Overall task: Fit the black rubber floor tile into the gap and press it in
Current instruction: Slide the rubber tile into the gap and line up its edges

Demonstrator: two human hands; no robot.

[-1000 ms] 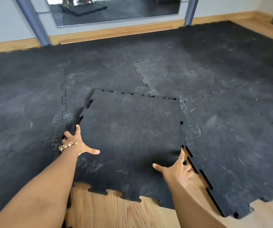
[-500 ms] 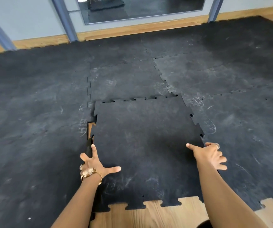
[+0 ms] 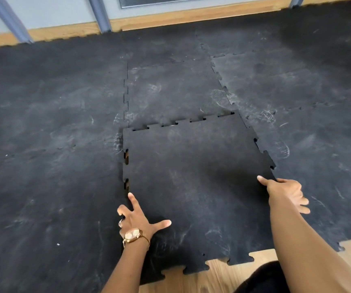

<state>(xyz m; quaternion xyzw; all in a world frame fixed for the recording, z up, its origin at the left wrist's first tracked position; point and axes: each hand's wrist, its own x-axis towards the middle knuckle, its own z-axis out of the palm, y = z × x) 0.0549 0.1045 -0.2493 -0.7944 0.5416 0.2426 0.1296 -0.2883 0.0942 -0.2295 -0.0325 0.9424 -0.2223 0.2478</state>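
The loose black rubber floor tile (image 3: 191,176) lies in the gap between the laid mats, its toothed far edge riding slightly on top of the mat behind it. Slivers of wood floor (image 3: 126,157) show along its left seam. My left hand (image 3: 136,220), wearing a gold watch, holds the tile's left edge with its thumb spread on top and its fingers at the seam. On the tile's right edge is my right hand (image 3: 284,191): thumb on top, the visible fingers over the neighbouring mat.
Scuffed black interlocking mats (image 3: 54,144) surround the tile on the left, far and right sides. Bare wood floor (image 3: 219,275) runs along the near edge. A wooden baseboard (image 3: 170,17) and grey metal posts (image 3: 100,13) stand at the far wall.
The tile has slid away from me and left into the gap, and the wood strip at its left seam has narrowed. Both hands moved with it, and my view came closer.
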